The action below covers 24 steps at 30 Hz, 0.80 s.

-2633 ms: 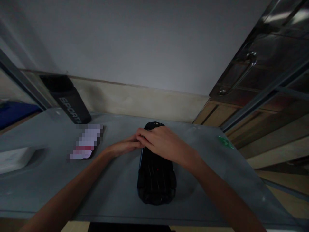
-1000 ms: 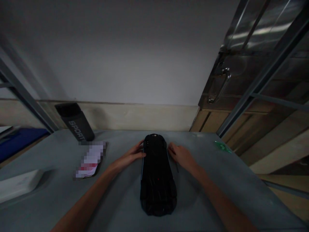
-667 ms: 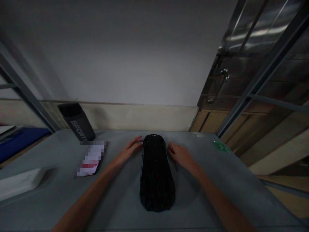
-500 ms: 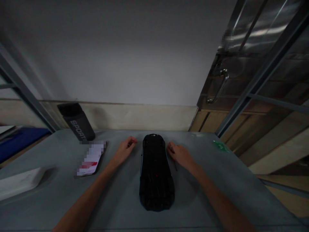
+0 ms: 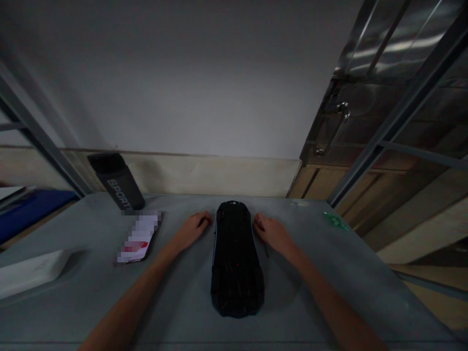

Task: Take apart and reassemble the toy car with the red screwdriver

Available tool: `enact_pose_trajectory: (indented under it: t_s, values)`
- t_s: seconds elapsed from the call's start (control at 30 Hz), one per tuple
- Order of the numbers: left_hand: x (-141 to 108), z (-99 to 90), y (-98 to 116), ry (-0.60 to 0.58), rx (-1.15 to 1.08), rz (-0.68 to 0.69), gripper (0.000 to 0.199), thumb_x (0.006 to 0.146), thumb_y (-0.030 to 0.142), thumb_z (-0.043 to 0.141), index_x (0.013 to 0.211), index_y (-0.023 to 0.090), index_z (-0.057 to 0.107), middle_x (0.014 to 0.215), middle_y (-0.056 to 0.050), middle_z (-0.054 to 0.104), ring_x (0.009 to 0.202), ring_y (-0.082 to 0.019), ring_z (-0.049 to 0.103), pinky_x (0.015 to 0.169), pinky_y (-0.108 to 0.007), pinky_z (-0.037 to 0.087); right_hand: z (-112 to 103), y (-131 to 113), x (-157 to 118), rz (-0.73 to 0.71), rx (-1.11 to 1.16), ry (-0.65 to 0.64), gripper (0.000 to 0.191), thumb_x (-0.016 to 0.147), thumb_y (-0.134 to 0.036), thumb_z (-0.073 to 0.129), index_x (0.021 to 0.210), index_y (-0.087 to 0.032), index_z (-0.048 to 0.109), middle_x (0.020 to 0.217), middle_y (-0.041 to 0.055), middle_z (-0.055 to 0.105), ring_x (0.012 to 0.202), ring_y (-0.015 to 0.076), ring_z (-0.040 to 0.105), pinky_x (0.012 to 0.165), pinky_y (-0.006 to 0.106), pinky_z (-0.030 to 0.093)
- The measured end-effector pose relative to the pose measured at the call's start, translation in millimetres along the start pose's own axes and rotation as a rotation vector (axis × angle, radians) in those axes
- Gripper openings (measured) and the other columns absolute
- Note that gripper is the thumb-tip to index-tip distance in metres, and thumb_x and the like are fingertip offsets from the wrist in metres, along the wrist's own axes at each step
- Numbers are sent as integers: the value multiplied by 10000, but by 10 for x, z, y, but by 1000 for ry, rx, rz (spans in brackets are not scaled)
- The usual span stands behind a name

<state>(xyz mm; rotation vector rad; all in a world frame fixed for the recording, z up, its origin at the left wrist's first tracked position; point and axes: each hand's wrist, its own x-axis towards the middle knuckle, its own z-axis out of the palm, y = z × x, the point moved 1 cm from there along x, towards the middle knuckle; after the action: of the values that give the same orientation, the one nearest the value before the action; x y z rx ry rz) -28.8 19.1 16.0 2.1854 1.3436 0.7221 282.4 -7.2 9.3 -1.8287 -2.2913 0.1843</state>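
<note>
A black car-shaped object [image 5: 237, 258] lies on the grey table [image 5: 183, 302], its dark flat side facing up and its narrower end toward the wall. Just left of that end rests my left hand [image 5: 193, 229], fingers curled together; whether something small is between them is hidden. My right hand [image 5: 272, 234] is close by the right side of the same end, its fingers curled inward, and what they hold, if anything, cannot be made out. A thin dark stick-like thing [image 5: 266, 250] lies beneath or beside my right hand.
At the back left a dark bottle marked SPORT [image 5: 119, 183] stands near a phone [image 5: 141, 238]. A white object [image 5: 34, 273] lies at the left edge. Green crumpled material [image 5: 336, 221] is at the right. Metal frame bars [image 5: 369, 151] flank the table.
My left hand has shifted slightly right, closer to the black object, with its fingers drawn in. My right hand stays in nearly the same place.
</note>
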Motion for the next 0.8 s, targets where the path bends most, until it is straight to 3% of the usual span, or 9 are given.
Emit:
enact_pose_trajectory:
  t_s: [0.57,0.8]
  values:
    - [2,16,-35,10,-19,16,241,990,276,438,942,218,667,974,-81,767,963,-260,720,953,-409,535,-24,-23,-21,-9,6,1,150,1083,-272,517,1145,-212,640,951,84,786,831,228,726,677,312,372]
    - [7,16,-43,5,11,15,218,979,292,436,872,238,619,878,-52,718,899,-251,690,918,-397,531,-35,-27,-29,-15,3,-5,164,1087,-291,501,1149,-224,638,968,81,787,835,226,729,682,308,392]
